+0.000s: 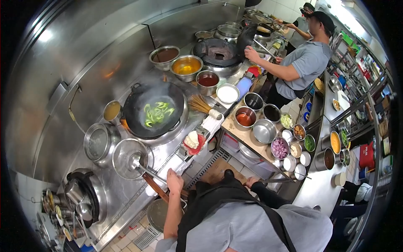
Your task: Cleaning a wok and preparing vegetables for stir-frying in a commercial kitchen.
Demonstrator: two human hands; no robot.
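My left hand [175,181] is closed around the handle of a steel ladle [136,160]. The ladle's bowl rests in a round wire strainer [119,153], whose wooden handle [154,187] runs below my wrist. Beyond it, sliced green vegetables [156,115] lie in a steaming black wok [135,108] on the range. My right hand [252,181], below a black sleeve, is low beside the prep table [231,124]. Its fingers are curled near a metal bar; whether it grips anything is unclear.
Bowls of brown sauce [165,55], yellow liquid [186,66] and red sauce [208,79] stand behind a bamboo brush [201,105]. Chopped purple onion [279,148] and several sauce pots crowd the prep table. A co-worker [303,60] tilts another wok [247,39].
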